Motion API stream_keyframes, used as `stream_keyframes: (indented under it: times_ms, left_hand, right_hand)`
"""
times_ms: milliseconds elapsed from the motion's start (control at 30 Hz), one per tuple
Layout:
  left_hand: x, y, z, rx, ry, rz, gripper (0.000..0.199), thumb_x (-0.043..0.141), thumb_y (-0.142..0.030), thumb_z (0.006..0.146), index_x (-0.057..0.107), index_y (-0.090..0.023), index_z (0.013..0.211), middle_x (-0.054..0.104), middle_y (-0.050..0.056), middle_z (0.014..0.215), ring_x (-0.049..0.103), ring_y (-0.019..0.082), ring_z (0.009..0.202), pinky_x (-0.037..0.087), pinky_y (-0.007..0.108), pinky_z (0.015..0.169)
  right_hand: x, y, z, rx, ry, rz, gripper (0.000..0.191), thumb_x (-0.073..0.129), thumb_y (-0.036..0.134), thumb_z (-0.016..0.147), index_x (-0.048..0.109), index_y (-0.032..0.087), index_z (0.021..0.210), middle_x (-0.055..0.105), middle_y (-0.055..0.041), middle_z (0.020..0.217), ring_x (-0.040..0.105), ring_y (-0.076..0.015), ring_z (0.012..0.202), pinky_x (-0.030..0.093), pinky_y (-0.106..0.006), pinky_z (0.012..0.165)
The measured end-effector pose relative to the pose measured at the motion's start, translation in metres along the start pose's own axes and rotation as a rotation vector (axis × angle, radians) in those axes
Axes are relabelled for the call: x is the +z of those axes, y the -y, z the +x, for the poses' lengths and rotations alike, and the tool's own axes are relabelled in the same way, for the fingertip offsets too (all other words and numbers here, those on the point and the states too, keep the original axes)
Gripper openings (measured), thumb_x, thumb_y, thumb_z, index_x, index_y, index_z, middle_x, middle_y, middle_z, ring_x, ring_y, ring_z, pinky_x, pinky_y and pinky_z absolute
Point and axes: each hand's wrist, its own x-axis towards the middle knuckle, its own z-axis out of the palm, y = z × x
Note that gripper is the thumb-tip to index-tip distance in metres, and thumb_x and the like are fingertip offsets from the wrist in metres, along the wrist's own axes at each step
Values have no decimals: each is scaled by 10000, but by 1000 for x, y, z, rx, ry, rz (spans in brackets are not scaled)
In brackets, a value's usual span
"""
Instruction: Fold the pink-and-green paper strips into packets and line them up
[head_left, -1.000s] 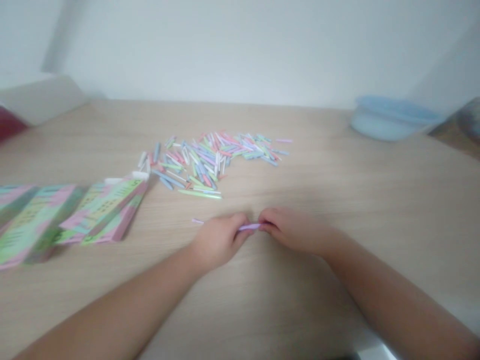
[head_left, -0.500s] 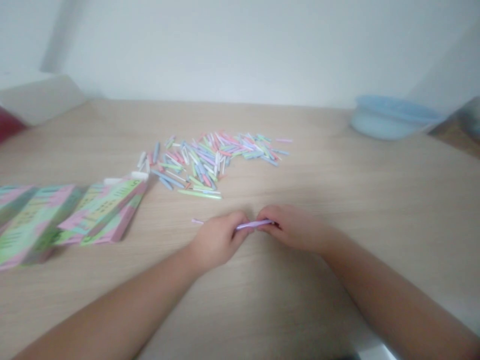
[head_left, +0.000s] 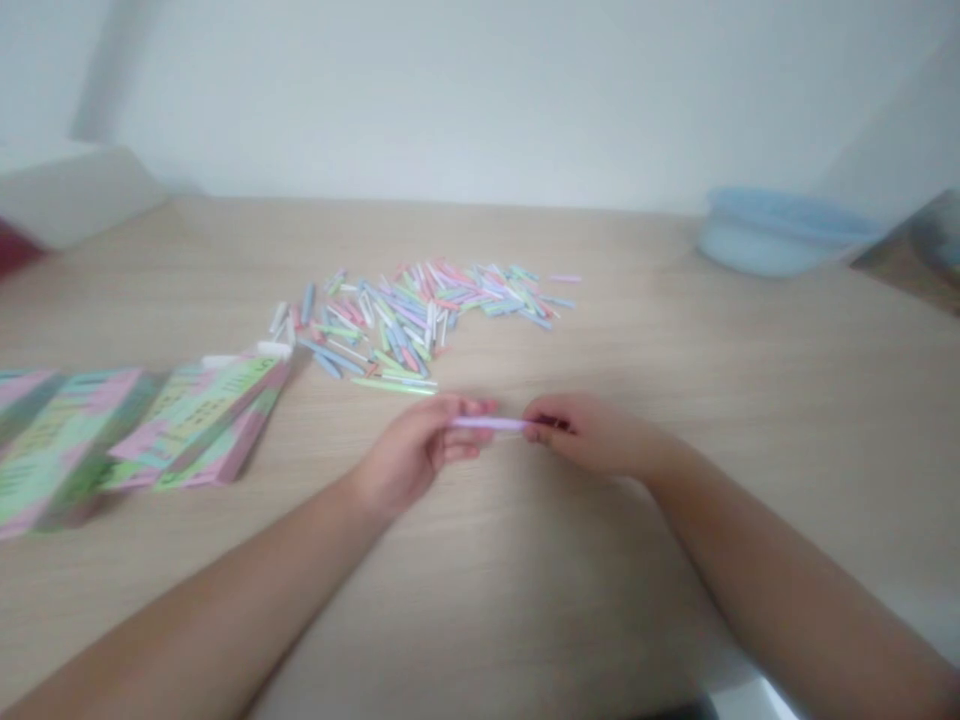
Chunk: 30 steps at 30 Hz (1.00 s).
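Observation:
A light purple pen (head_left: 491, 424) is held level above the table between my two hands. Its right end sits in the pinched thumb and fingers of my right hand (head_left: 581, 430). My left hand (head_left: 409, 450) has its thumb and fingers around the left end, loosely, with some fingertips showing beyond the pen. Blur hides the fine detail of the pen's ends. Beyond my hands lies a spread pile of pastel pen parts (head_left: 412, 320) in blue, green, pink, purple and white, with some thin dark-tipped sticks among them.
Several pastel-printed boxes (head_left: 71, 430) lie at the left, one upon another in part. A light blue basin (head_left: 772, 245) stands at the back right. At the back left is a white box-like thing (head_left: 82, 195), beside something red (head_left: 16, 250). A white wall (head_left: 465, 100) closes the table's far side.
My left hand has loosened and turned, its fingers now more spread, baring more of the pen. The thin tip that stuck out left of that hand no longer shows. Both hands rose slightly.

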Motion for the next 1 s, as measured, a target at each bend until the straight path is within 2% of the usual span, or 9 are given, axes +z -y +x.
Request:
stream_keyframes:
  times_ms: [67, 167, 267, 433, 633, 733, 867, 933, 1000]
  left_hand:
    - [-8, -6, 3, -135, 86, -365, 329, 590, -366, 933, 709, -139, 1140, 686, 128, 1353, 717, 235, 1115, 580, 340, 942]
    - [-14, -9, 5, -218, 135, -570, 328, 540, -239, 961, 691, -112, 1223, 671, 122, 1384, 697, 234, 1184, 587, 338, 979]
    - [-12, -8, 4, -221, 71, -591, 308, 505, -104, 961, 701, -115, 1198, 726, 102, 1298, 738, 202, 1097, 617, 300, 917]
    - [-7, -8, 4, -225, 21, -621, 280, 516, -190, 983, 710, -93, 1159, 751, 130, 1233, 769, 210, 1001, 643, 303, 855]
    - [-6, -7, 5, -256, -31, -538, 240, 505, -105, 972, 718, -86, 1081, 780, 126, 1146, 785, 191, 903, 651, 288, 805]
    - [-6, -6, 4, -226, 5, -575, 305, 513, -274, 1011, 701, -75, 1143, 756, 156, 1205, 774, 206, 967, 639, 304, 853]
    - [-6, -4, 3, -213, 104, -618, 635, 498, -575, 974, 607, -75, 1351, 645, 203, 1393, 710, 264, 1154, 599, 344, 953]
    - [-6, -2, 5, -195, 121, -597, 580, 535, -477, 953, 589, -89, 1381, 590, 189, 1466, 678, 276, 1212, 574, 354, 996]
    - [-5, 2, 6, -180, 101, -537, 484, 564, -205, 872, 618, -102, 1342, 582, 161, 1483, 654, 262, 1251, 534, 354, 1055]
  right_hand:
    - [0, -9, 3, 31, 13, 61, 269, 534, 397, 1018, 694, 189, 958, 670, -10, 781, 584, -160, 686, 384, -270, 605]
    - [5, -16, 6, 29, 35, 130, 277, 531, 415, 1012, 672, 194, 922, 648, -1, 766, 568, -156, 677, 389, -266, 599]
    - [11, -14, 7, 11, 51, 174, 287, 523, 405, 1013, 654, 195, 868, 633, 5, 747, 556, -148, 665, 397, -268, 613]
    - [15, -7, 7, -4, 87, 227, 261, 525, 374, 1009, 646, 194, 864, 639, 6, 751, 565, -146, 678, 407, -266, 625]
    - [15, -6, 7, 3, 102, 185, 247, 536, 374, 996, 656, 195, 877, 644, 4, 757, 577, -151, 688, 395, -269, 614]
    - [16, -5, 7, 16, 98, 208, 260, 535, 382, 995, 653, 195, 857, 647, 2, 753, 578, -149, 681, 407, -269, 614]
    - [20, -8, 10, 33, 63, 360, 338, 535, 456, 994, 634, 189, 811, 655, -5, 730, 584, -144, 656, 437, -268, 618]
    - [22, -13, 13, 61, -13, 462, 371, 553, 507, 975, 626, 191, 794, 649, -4, 702, 586, -144, 638, 448, -268, 613]
    - [26, -19, 17, 110, -132, 570, 386, 579, 550, 947, 621, 195, 801, 643, 1, 681, 581, -141, 615, 457, -267, 601]
